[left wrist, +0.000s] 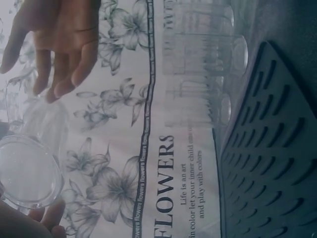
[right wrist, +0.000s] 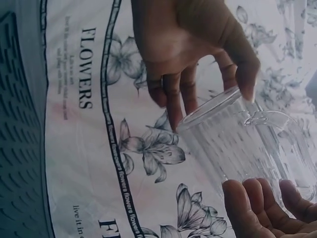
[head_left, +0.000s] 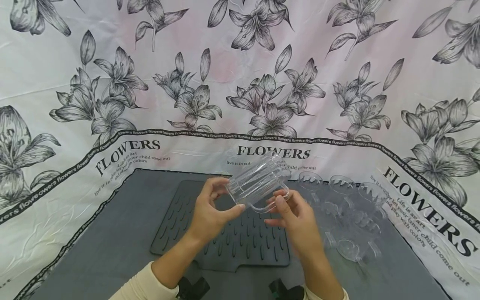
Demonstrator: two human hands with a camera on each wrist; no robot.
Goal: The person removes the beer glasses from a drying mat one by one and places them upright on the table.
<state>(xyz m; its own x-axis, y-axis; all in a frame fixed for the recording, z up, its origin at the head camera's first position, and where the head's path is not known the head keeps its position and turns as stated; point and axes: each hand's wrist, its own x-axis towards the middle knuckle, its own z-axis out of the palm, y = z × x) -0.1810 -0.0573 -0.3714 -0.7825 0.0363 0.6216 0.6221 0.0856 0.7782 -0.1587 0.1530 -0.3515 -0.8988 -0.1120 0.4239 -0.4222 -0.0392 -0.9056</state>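
Note:
A clear ribbed mug (head_left: 256, 181) is held tilted above the table, its handle on the lower right side. My left hand (head_left: 211, 212) grips the lower-left end, with the thumb on the near side and fingers behind. At the handle is my right hand (head_left: 296, 221), its thumb and index finger pinching it while the other fingers stay loosely extended. The left wrist view shows a round end of the mug (left wrist: 29, 171) beside the left fingers. In the right wrist view the mug (right wrist: 233, 139) lies between both hands, and its far details blur into the backdrop.
Below the hands lies a black ridged mat (head_left: 232, 246) on the grey table (head_left: 101, 241). Several clear mugs (head_left: 350, 248) stand close together on the right. A flower-printed cloth (head_left: 210, 154) rises behind the table and along its sides.

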